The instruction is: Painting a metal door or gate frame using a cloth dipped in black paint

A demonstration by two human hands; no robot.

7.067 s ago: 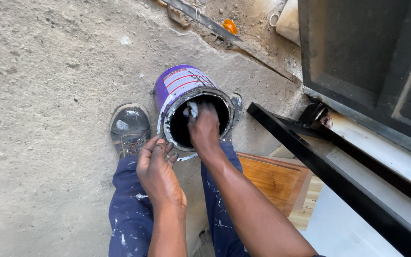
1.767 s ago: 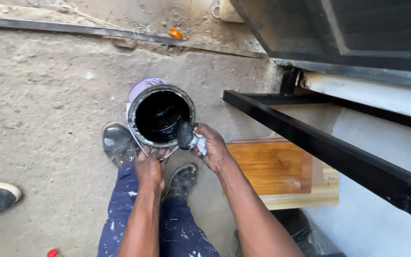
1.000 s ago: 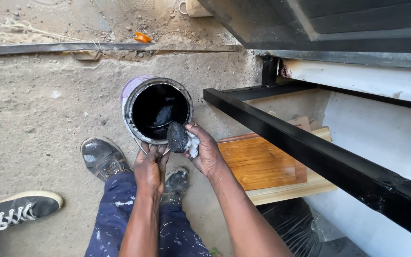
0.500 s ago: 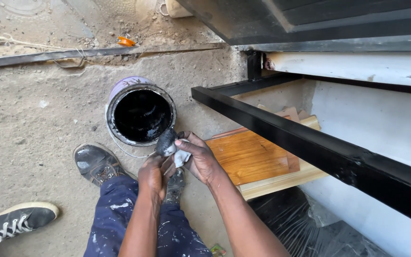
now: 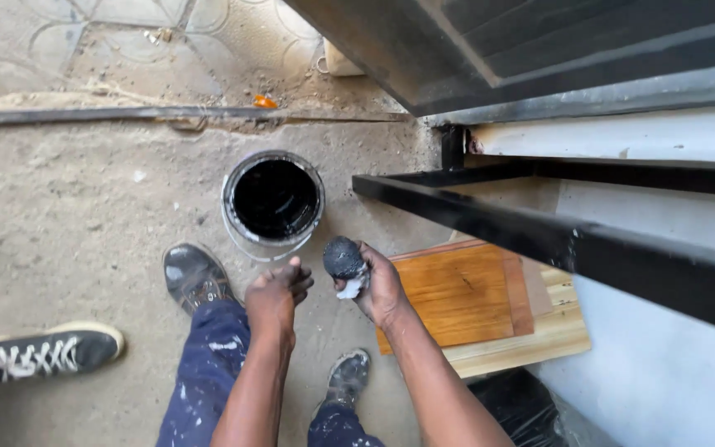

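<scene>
Now: right hand, grip closed around a paint-blackened rag wad, held clear of the paint can and just beside it, toward the black metal frame. A second ago the wad hung at the can's rim; it has since drawn away, apparently loaded. Left hand: fingers loosely curled, holding nothing, close to the wad. Can: open, black paint inside, standing on the concrete floor. Wooden board under the frame. Another person's sneaker at left.

Paint can – black inside; sponge – black-soaked, white underside; trousers – navy, white-spattered; board – orange-brown woodgrain.
</scene>
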